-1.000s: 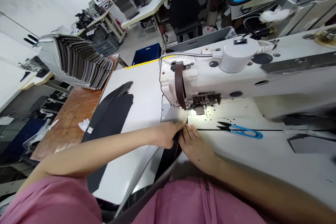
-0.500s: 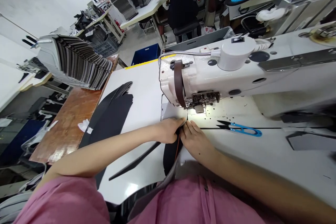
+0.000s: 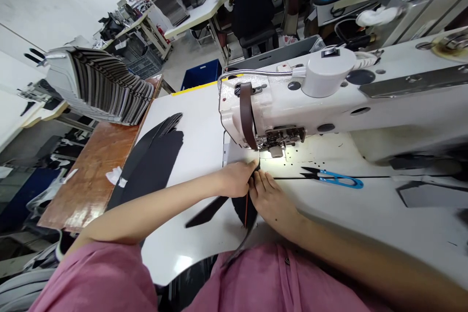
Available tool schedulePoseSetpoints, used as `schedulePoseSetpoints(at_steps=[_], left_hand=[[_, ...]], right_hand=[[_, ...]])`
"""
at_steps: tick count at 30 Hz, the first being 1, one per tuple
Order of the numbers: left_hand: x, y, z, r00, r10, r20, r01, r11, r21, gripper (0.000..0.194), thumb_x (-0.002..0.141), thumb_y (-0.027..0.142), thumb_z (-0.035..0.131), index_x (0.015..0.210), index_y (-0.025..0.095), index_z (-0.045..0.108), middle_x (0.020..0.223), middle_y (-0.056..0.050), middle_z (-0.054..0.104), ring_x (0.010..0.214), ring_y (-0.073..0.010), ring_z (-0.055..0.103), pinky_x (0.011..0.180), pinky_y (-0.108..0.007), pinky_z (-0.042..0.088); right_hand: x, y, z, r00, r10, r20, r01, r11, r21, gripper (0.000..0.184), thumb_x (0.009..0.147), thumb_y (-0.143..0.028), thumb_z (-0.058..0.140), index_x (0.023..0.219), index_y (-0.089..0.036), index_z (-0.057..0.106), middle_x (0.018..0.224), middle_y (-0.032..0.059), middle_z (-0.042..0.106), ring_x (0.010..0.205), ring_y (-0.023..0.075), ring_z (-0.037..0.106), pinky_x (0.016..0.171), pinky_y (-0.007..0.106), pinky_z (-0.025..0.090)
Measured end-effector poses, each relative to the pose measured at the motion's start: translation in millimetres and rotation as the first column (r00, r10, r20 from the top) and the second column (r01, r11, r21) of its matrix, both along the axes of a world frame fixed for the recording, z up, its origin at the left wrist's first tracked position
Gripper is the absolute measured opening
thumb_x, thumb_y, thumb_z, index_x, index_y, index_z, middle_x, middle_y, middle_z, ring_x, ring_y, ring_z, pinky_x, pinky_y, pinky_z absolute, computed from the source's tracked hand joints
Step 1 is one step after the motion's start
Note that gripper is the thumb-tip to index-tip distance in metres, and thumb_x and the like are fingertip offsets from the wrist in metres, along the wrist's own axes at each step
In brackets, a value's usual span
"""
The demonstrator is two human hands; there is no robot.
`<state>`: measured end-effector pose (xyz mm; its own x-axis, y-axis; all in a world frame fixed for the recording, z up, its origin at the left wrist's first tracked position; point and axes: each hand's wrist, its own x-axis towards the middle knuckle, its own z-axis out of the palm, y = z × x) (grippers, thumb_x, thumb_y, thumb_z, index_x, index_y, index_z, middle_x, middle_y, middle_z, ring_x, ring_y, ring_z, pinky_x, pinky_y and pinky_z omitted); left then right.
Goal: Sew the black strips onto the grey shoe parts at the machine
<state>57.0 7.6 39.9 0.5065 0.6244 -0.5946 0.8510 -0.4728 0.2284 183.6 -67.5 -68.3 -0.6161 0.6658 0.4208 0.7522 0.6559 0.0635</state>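
A black fabric piece [image 3: 241,211] with an orange line lies under the sewing machine's [image 3: 270,112] needle area, its near end hanging toward my lap. My left hand [image 3: 237,179] is closed on the fabric just before the presser foot, index finger stretched forward along it. Close against it, my right hand [image 3: 273,200] grips the fabric's right edge, fingertips bent down; its thumb is partly hidden. A dark strip [image 3: 206,212] sticks out from beneath my left hand. Blue-handled thread snips [image 3: 334,179] lie to the right of my hands.
Black cut pieces [image 3: 157,156] are stacked on the white table at left. Beyond, a brown wooden board [image 3: 87,175] carries a tall pile of grey pieces [image 3: 106,83]. A blue crate [image 3: 201,74] stands behind the table. A co-worker [image 3: 248,0] sits farther back.
The fabric has moved forward toward the needle, and its trailing grey part has drawn up off the table's left side. The dark strip has shortened and shifted. Both hands stay close beside the presser foot.
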Motion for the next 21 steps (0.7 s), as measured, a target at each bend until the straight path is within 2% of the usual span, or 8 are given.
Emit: schedulePoseSetpoints(at_steps=[8,15,21], left_hand=[[2.2,-2.7,-4.1,0.999,0.03,-0.022,-0.03,0.999,-0.018,0.065,0.079,0.013,0.047,0.141,0.007,0.028,0.124,-0.021,0.058,0.113,-0.0272,0.058,0.087,-0.035,0.051],[3.5,-2.9,1.6,0.997,-0.014,-0.072,0.01,0.998,-0.056,0.07,0.077,0.014,0.052,0.141,0.007,0.025,0.116,-0.018,0.061,0.108,-0.0276,0.059,0.085,-0.034,0.05],[3.3,-6.3,-4.2,0.999,0.045,0.003,-0.045,0.998,-0.043,0.042,0.081,0.013,0.044,0.123,0.011,0.043,0.11,-0.015,0.06,0.098,-0.0239,0.06,0.08,-0.032,0.051]], right_hand=[[0.6,-0.3,-0.2,1.0,0.003,0.016,-0.003,1.0,-0.008,0.034,0.087,-0.01,0.042,0.111,0.004,0.063,0.113,0.0304,0.062,0.109,0.0317,0.061,0.098,0.046,0.044],[-0.3,-0.2,-0.2,1.0,0.0,0.029,-0.001,0.999,0.049,0.035,0.082,-0.006,0.043,0.108,0.004,0.065,0.109,0.0291,0.064,0.104,0.0331,0.063,0.092,0.045,0.047],[1.1,0.4,2.7,0.999,0.007,0.051,-0.01,0.998,0.056,0.032,0.08,-0.006,0.047,0.102,0.004,0.067,0.108,0.0298,0.064,0.103,0.0334,0.063,0.09,0.045,0.048]])
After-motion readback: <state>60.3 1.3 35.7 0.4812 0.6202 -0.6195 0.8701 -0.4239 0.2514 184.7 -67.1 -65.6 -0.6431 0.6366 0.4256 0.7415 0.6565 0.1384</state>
